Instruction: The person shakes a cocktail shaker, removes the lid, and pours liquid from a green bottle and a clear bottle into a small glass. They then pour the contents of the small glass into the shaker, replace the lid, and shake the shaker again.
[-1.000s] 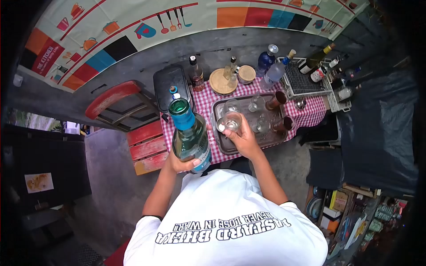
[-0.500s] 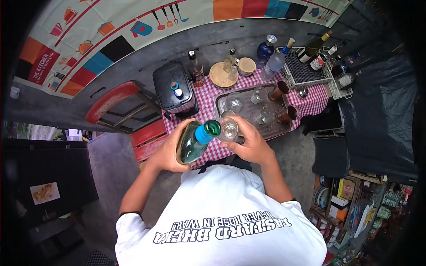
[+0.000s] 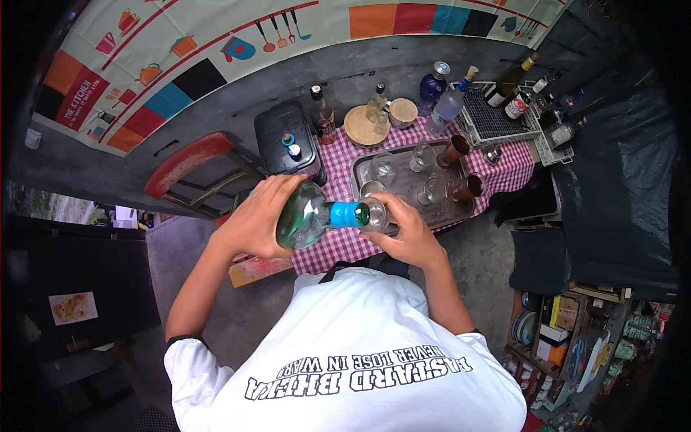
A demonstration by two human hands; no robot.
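Head view, the only one I have. I find the left hand (image 3: 260,216) wrapped around the body of a green-tinted bottle (image 3: 306,219), laid nearly on its side with its blue-banded neck towards the right. The right hand (image 3: 412,236) has its fingers closed around a small clear glass (image 3: 377,216). The bottle mouth overlaps the glass opening; I cannot tell whether the rims touch or whether liquid is running.

For good practice, I judge that the mouth should sit inside the glass rim, with the tilt changed in small amounts by the left wrist and the glass held steady. I would watch the level and bring the neck up promptly. The main risk, in my judgement, is a drip onto the cloth, since both items are held above it.

Surface: a pink-and-white checked tablecloth (image 3: 324,255) bears a dark tray (image 3: 410,178) with clear glasses (image 3: 383,168) and two copper-coloured cups (image 3: 453,150). A lidded black container (image 3: 270,137) stands to the left, a wire rack (image 3: 471,137) to the right.

Room: grey wall, a printed kitchen banner (image 3: 209,72), a worn red chair (image 3: 188,164), and crowded shelves (image 3: 534,354) at lower right.
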